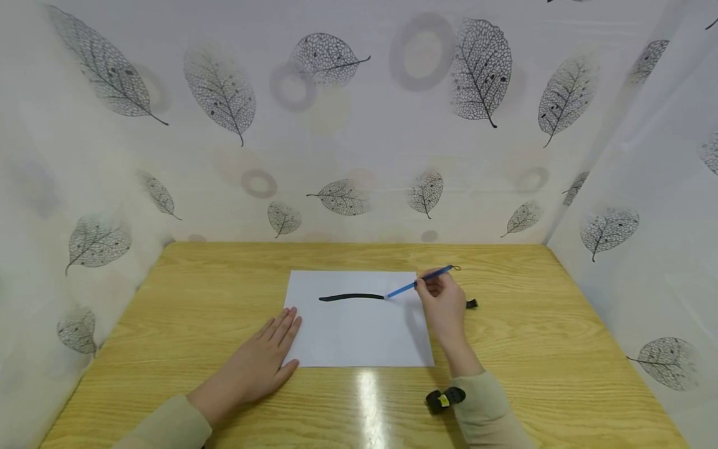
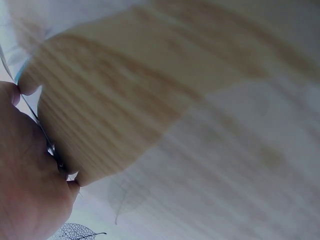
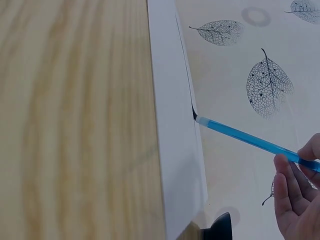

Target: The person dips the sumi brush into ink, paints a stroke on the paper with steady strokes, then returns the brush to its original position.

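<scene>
A white sheet of paper (image 1: pixel 348 340) lies on the wooden table, with a thick, slightly curved black stroke (image 1: pixel 350 296) across its upper part. My right hand (image 1: pixel 445 312) pinches a blue brush pen (image 1: pixel 401 290) between thumb and fingers, over the sheet's right side. In the right wrist view the pen's (image 3: pixel 245 137) dark bristle tip (image 3: pixel 194 114) meets the paper at the right end of the stroke. My left hand (image 1: pixel 260 365) rests on the sheet's left edge, fingers extended; the left wrist view shows the hand (image 2: pixel 35 165) only in part.
A small black object (image 1: pixel 472 304) lies right of the sheet, partly hidden behind my right hand. A black strapped device (image 1: pixel 445 399) is on my right wrist. Leaf-patterned sheeting (image 1: pixel 392 143) stands around the wooden table's (image 1: pixel 538 324) back and sides.
</scene>
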A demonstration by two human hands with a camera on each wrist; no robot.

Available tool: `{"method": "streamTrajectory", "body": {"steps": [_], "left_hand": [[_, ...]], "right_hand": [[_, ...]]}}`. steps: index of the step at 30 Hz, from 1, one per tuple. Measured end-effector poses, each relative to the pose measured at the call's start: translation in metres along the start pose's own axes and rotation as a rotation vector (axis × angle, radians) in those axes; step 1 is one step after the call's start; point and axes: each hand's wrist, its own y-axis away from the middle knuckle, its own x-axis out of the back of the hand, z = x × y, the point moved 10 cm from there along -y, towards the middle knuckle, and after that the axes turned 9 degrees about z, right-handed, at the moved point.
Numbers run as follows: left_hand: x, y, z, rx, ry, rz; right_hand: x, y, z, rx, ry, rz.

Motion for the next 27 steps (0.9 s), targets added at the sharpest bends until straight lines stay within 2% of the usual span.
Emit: {"method": "streamTrajectory", "body": {"steps": [7,14,27], "left_hand": [[0.0005,0.0002,0.0008,-0.001,0.002,0.005],[0.0,0.0004,-0.0002,0.006,0.014,0.004],[0.0016,0.0008,0.0003,-0.002,0.01,0.023]], "right_hand": [[0.0048,-0.0011,0.002,-0.014,0.007,-0.002],[0.0093,-0.0007,0.0008,0.011,0.028,0.02],[0.0086,-0.0014,0.0026,0.003,0.018,0.009]]}}
